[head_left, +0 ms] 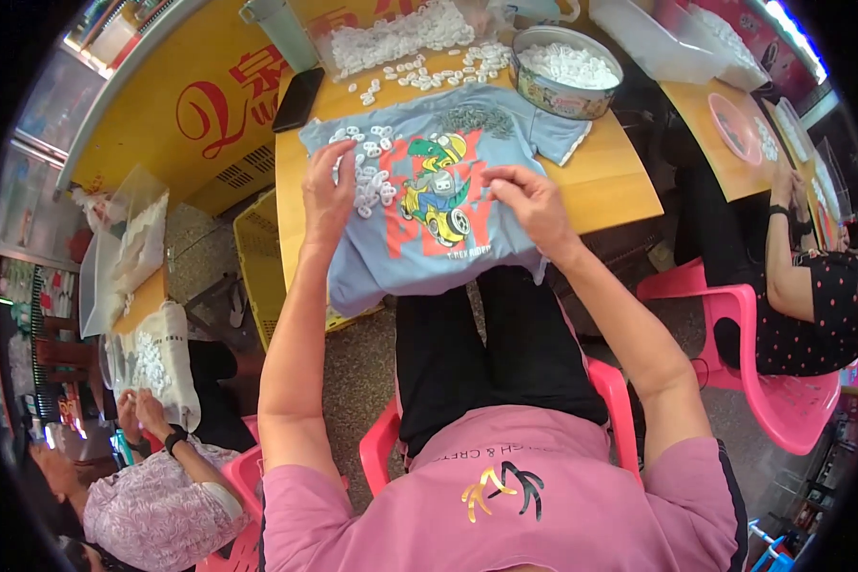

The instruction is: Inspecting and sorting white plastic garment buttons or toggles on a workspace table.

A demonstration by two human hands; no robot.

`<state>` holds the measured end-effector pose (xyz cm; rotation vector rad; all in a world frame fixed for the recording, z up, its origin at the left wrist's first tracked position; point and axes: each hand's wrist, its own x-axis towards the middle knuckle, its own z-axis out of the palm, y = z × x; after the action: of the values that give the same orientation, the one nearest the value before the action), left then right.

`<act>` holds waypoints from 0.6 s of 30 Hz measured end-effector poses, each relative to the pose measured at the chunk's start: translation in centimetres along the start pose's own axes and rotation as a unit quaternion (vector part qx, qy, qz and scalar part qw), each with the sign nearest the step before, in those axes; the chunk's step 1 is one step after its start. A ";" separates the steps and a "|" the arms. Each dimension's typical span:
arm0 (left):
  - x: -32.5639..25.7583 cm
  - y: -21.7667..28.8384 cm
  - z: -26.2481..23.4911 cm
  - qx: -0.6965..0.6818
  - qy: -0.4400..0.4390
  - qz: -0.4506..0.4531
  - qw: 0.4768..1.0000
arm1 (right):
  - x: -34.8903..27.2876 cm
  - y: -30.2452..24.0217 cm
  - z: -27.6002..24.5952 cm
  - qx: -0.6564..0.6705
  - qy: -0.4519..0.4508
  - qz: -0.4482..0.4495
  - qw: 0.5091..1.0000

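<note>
A: White pieces [370, 187] lie heaped on the blue shirt [419, 238], right under your left hand [326, 191], fingers curled down onto them; whether they pinch one, I can't tell.

B: And my right hand [529, 200]?

A: Well apart to the right of the heap, fingertips pinched, seemingly on something small. Beyond your fingers: grey bits [475, 118], then the tin [564, 71].

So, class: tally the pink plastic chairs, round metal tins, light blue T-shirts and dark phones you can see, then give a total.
Pink plastic chairs: 3
Round metal tin: 1
Light blue T-shirt: 1
Dark phone: 1
Total: 6
</note>
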<state>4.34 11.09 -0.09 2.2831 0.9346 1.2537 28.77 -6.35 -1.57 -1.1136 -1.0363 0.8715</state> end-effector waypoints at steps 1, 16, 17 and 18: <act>0.5 1.1 0.4 0.003 0.005 -0.017 1.000 | 0.3 -0.8 -0.8 0.051 0.025 0.071 0.996; 6.9 2.3 8.7 0.222 -0.163 0.133 0.952 | 4.3 -2.7 -4.9 -0.523 -0.067 -0.190 0.828; 7.0 2.3 9.0 0.201 -0.174 0.142 0.954 | 4.5 -2.7 -4.8 -0.527 -0.067 -0.186 0.827; 7.0 2.2 9.1 0.180 -0.184 0.151 0.954 | 4.6 -2.6 -4.8 -0.525 -0.067 -0.185 0.828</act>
<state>15.58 14.39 0.57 2.9043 0.7420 0.7546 34.86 -3.97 1.34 -1.6626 -1.8701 -0.0197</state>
